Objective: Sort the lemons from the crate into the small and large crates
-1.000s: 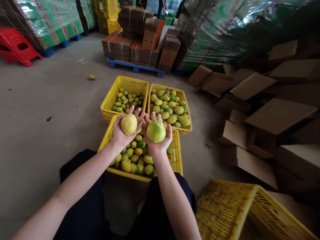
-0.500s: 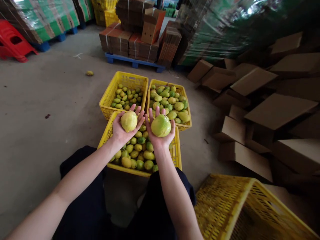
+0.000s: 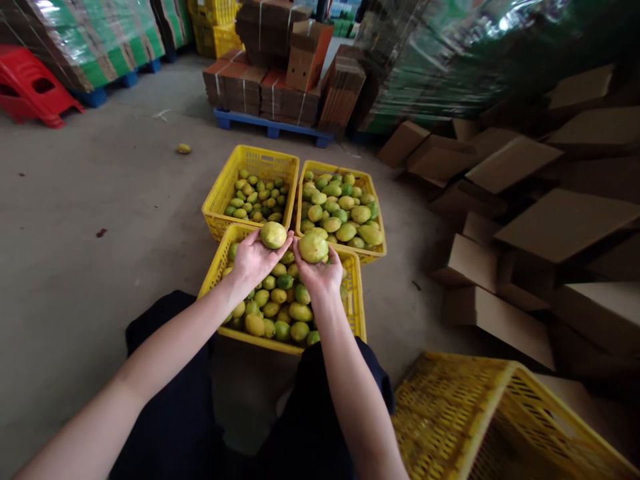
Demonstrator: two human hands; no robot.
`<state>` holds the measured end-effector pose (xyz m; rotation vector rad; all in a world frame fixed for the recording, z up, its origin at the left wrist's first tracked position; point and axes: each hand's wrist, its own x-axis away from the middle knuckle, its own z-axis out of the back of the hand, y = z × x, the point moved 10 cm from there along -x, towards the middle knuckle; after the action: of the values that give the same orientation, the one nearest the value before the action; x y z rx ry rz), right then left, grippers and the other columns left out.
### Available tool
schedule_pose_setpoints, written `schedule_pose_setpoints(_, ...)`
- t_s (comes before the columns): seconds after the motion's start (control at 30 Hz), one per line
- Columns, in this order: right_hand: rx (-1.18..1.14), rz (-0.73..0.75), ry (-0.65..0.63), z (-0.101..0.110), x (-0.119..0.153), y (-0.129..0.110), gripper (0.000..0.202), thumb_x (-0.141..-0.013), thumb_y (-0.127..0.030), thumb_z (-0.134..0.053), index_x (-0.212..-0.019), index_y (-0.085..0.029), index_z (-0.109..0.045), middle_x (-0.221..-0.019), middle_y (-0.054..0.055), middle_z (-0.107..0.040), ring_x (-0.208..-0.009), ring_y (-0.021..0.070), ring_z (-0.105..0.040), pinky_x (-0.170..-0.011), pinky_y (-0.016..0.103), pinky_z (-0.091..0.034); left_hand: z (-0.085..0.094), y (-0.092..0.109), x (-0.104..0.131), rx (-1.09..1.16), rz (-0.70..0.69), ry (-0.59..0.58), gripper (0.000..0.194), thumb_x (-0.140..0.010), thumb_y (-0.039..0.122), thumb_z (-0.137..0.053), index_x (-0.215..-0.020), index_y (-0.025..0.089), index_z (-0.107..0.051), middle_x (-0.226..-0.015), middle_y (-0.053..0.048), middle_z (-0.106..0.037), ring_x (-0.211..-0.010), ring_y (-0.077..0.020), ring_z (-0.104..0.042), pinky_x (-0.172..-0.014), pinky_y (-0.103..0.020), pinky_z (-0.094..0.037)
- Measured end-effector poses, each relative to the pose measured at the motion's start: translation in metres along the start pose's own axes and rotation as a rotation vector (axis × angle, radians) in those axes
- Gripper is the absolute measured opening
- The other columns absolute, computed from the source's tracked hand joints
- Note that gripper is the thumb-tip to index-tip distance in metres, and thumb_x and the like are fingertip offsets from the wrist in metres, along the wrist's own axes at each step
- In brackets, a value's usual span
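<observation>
My left hand [image 3: 253, 261], palm up, holds a yellow-green lemon [image 3: 273, 235] out near its fingertips. A second, slightly larger lemon [image 3: 313, 247] lies in my right hand [image 3: 324, 273], whose palm is turned up as well. The two hands are close together, side by side, above the far part of the nearest yellow crate [image 3: 358, 300]. Green and yellow lemons fill this crate, partly hidden by my forearms. Beyond it stand a left crate [image 3: 213, 212] with smaller lemons and a right crate [image 3: 381, 230] with larger ones.
A big yellow crate [image 3: 450, 393] lies at my right knee. Cardboard boxes [image 3: 565, 223] are heaped on the right. One lemon [image 3: 183, 149] is on the floor [image 3: 125, 280]. Farther back are a blue pallet [image 3: 270, 127] of flattened cartons and a red stool [image 3: 37, 87].
Both hands have tilted and drawn slightly closer together. Each lemon has turned in its hand, and the fingers behind them show less. The view has shifted a little.
</observation>
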<state>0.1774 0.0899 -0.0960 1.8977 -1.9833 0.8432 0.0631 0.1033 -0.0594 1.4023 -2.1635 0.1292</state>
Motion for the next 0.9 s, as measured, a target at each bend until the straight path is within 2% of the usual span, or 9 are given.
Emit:
schedule_pose_setpoints(0.1, 0.047, -0.004, 0.006, -0.002, 0.004, 0.001, 0.029, -0.091, -0.036, -0.043, -0.107, -0.02, -0.06, -0.102, 0.008, -0.072, -0.103, 0.0231, -0.068, -0.078, 0.04, -0.064, -0.006, -0.004, -0.001, -0.01, 0.048, -0.078, 0.033, -0.1, 0.029, -0.038, -0.116, 0.014, -0.063, -0.101, -0.013, -0.073, -0.094, -0.0227, -0.073, -0.071, -0.03, -0.063)
schedule_pose_setpoints(0.2, 0.095, -0.022, -0.134, -0.02, 0.017, 0.002, 0.032, -0.09, -0.04, -0.044, -0.106, -0.019, -0.061, -0.097, 0.008, -0.072, -0.095, 0.0227, -0.068, -0.073, 0.037, -0.063, -0.022, -0.008, 0.005, -0.076, 0.094, -0.238, 0.039, -0.101, 0.039, -0.038, -0.113, 0.014, -0.066, -0.106, -0.013, -0.073, -0.083, -0.0191, -0.073, -0.057, -0.021, -0.057)
schedule_pose_setpoints(0.27, 0.088, -0.036, -0.24, -0.033, 0.029, 0.002, 0.034, -0.09, -0.043, -0.046, -0.106, -0.018, -0.062, -0.098, 0.009, -0.073, -0.087, 0.0199, -0.068, -0.065, 0.031, -0.061, -0.029, -0.007, 0.01, -0.131, 0.091, -0.303, 0.044, -0.099, 0.047, -0.04, -0.108, 0.015, -0.068, -0.108, -0.013, -0.074, -0.073, -0.0172, -0.07, -0.05, -0.021, -0.052)
schedule_pose_setpoints(0.37, 0.093, -0.058, -0.378, -0.048, 0.047, 0.0, 0.033, -0.091, -0.046, -0.047, -0.099, -0.018, -0.062, -0.093, 0.006, -0.072, -0.069, 0.0145, -0.064, -0.048, 0.021, -0.052, -0.03, -0.008, 0.017, -0.194, 0.088, -0.328, 0.049, -0.094, 0.057, -0.043, -0.097, 0.017, -0.071, -0.1, -0.012, -0.075, -0.06, -0.0157, -0.064, -0.049, -0.025, -0.048)
schedule_pose_setpoints(0.57, 0.181, -0.031, -0.606, -0.065, 0.063, -0.004, 0.041, -0.092, -0.057, -0.041, -0.079, -0.023, -0.059, -0.073, 0.0, -0.067, -0.049, 0.0129, -0.052, -0.029, 0.019, -0.031, -0.028, -0.02, 0.024, -0.262, 0.174, -0.37, 0.055, -0.089, 0.063, -0.044, -0.077, 0.016, -0.069, -0.072, -0.012, -0.07, -0.057, -0.0207, -0.064, -0.046, -0.028, -0.045)
schedule_pose_setpoints(0.67, 0.149, -0.018, -0.552, -0.062, 0.06, -0.006, 0.041, -0.092, -0.056, -0.04, -0.078, -0.023, -0.059, -0.071, 0.001, -0.066, -0.05, 0.0134, -0.054, -0.03, 0.019, -0.033, -0.031, -0.016, 0.022, -0.196, 0.159, -0.373, 0.052, -0.094, 0.054, -0.039, -0.082, 0.014, -0.07, -0.076, -0.011, -0.072, -0.056, -0.0173, -0.064, -0.048, -0.026, -0.048)
schedule_pose_setpoints(0.77, 0.065, 0.028, -0.421, -0.052, 0.049, -0.017, 0.033, -0.092, -0.05, -0.047, -0.091, -0.021, -0.062, -0.084, 0.003, -0.07, -0.062, 0.0139, -0.063, -0.041, 0.021, -0.045, -0.027, -0.014, 0.012, -0.218, 0.156, -0.311, 0.051, -0.099, 0.048, -0.033, -0.096, 0.014, -0.071, -0.086, -0.01, -0.075, -0.062, -0.0162, -0.069, -0.055, -0.024, -0.055)
schedule_pose_setpoints(0.83, -0.01, 0.063, -0.352, -0.044, 0.039, -0.026, 0.029, -0.089, -0.044, -0.053, -0.1, -0.019, -0.063, -0.091, 0.005, -0.072, -0.075, 0.0156, -0.067, -0.05, 0.022, -0.052, -0.016, -0.025, 0.003, -0.383, 0.203, -0.265, 0.048, -0.1, 0.048, -0.035, -0.098, 0.015, -0.071, -0.086, -0.008, -0.076, -0.067, -0.0165, -0.072, -0.057, -0.021, -0.055)
schedule_pose_setpoints(0.9, -0.075, 0.1, -0.289, -0.034, 0.025, -0.037, 0.03, -0.086, -0.041, -0.056, -0.105, -0.019, -0.062, -0.092, 0.006, -0.071, -0.083, 0.0173, -0.068, -0.056, 0.023, -0.056, 0.003, -0.048, -0.005, -0.66, 0.289, -0.239, 0.04, -0.1, 0.045, -0.044, -0.092, 0.016, -0.07, -0.079, -0.005, -0.075, -0.06, -0.0136, -0.071, -0.055, -0.017, -0.054)
